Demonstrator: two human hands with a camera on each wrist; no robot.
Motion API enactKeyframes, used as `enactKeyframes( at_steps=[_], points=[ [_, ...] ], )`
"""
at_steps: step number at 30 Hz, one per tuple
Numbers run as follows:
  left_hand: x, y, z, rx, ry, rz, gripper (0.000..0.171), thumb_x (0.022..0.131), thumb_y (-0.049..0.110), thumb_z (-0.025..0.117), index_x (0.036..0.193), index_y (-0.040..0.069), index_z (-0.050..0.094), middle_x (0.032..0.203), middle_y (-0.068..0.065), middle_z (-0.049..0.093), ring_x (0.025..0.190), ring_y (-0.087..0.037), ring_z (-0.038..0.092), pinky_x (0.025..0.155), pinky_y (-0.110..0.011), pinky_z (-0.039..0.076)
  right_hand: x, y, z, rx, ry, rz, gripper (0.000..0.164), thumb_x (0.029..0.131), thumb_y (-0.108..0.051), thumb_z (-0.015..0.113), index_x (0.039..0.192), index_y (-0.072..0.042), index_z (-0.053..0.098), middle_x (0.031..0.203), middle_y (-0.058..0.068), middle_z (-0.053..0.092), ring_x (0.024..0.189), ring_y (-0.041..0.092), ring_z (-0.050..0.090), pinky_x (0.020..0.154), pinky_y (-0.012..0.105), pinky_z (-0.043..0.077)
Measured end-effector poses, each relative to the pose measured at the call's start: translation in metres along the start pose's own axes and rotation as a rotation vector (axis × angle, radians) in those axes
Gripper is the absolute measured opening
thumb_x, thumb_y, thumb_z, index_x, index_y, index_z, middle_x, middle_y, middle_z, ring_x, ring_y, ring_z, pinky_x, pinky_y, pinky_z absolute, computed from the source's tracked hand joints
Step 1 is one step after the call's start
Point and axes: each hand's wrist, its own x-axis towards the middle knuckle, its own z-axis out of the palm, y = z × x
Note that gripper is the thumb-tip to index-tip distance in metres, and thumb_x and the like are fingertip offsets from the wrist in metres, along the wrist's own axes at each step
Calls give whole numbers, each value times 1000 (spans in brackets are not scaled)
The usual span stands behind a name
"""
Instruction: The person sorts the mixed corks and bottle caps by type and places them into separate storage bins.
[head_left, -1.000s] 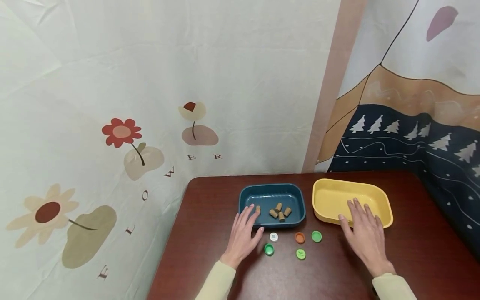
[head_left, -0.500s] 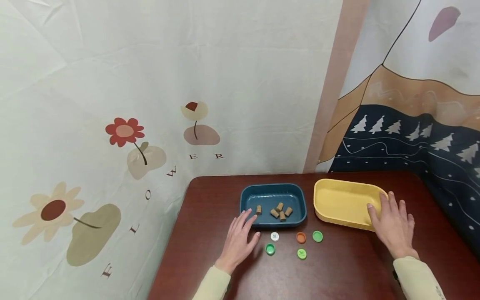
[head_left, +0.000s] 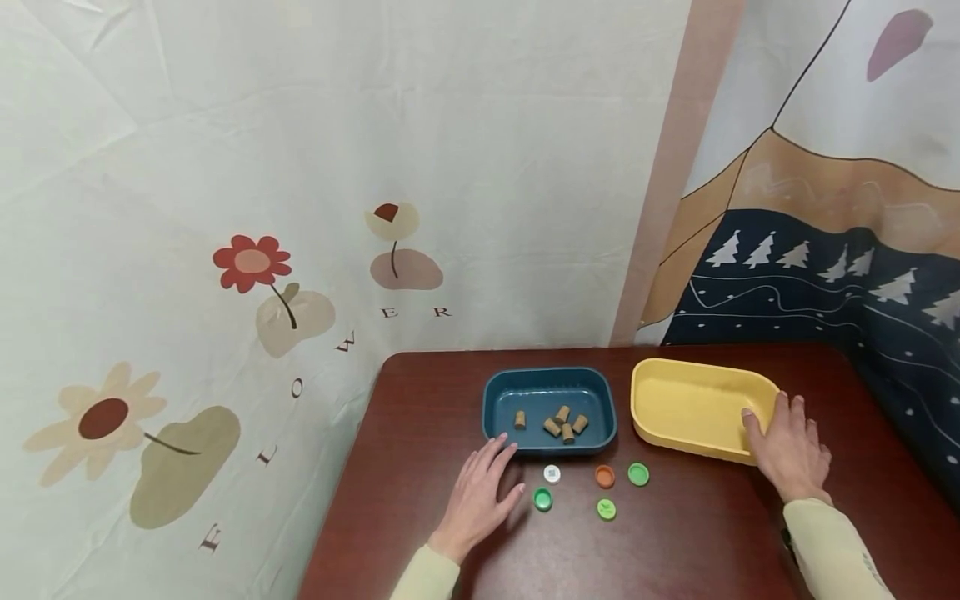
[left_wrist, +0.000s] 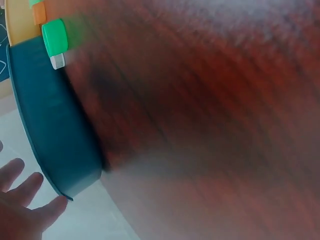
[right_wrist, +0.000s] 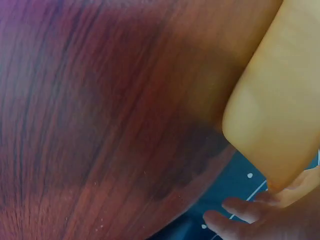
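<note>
- Fingers apart and relaxed, the left hand (head_left: 474,493) is at the near left corner of a dark blue rectangular plastic tray (head_left: 540,396), holding nothing; whether a fingertip touches the rim cannot be told.
- The right hand (head_left: 791,452), fingers likewise apart, is at the right end of a yellow oblong plastic tray (head_left: 693,408), its thumb over the rim; contact is unclear.
- Inside the blue tray sit five short brown cylindrical corks (head_left: 521,420), four bunched together, one apart to the left.
- Before the trays, a round white plastic cap (head_left: 552,473), a round orange plastic cap (head_left: 604,476) and three round green plastic caps (head_left: 638,474) lie spaced out on a red-brown worktop (head_left: 555,558).
- By the layout, the corks appear already contained; all five caps are left outside both trays.
</note>
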Motion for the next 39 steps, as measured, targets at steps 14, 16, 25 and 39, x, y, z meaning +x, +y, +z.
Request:
enactKeyframes(
  at_steps=[14, 16, 25, 39],
  points=[
    [-7, 2, 6, -5, 114, 99, 54, 90, 33, 79, 138, 13, 64, 150, -6, 56, 137, -27, 54, 105, -57, 48, 1, -3, 6, 25, -79, -45, 103, 104, -61, 42, 158, 14, -4, 163, 39, -7, 142, 65, 15, 100, 83, 24],
    [-8, 2, 7, -8, 134, 117, 55, 88, 32, 81, 137, 12, 65, 148, -6, 58, 135, -26, 55, 104, -55, 49, 0, -4, 8, 36, -80, -63, 103, 104, -61, 42, 158, 13, -3, 163, 38, -7, 143, 65, 14, 100, 83, 24],
    [-9, 4, 11, -1, 140, 148, 53, 87, 33, 81, 135, 14, 67, 139, -2, 63, 126, -21, 60, 102, -44, 51, -4, -12, 16, 50, -67, -110, 99, 105, -59, 43, 160, 11, -1, 164, 37, -6, 143, 64, 16, 99, 82, 26],
    [-12, 14, 10, -13, -245, -19, 78, 89, 58, 73, 152, 18, 51, 158, -11, 46, 141, -36, 47, 108, -60, 43, -8, -18, 19, 39, -51, -123, 95, 106, -57, 42, 160, 11, 4, 164, 38, -2, 143, 65, 18, 100, 82, 26]
  ],
)
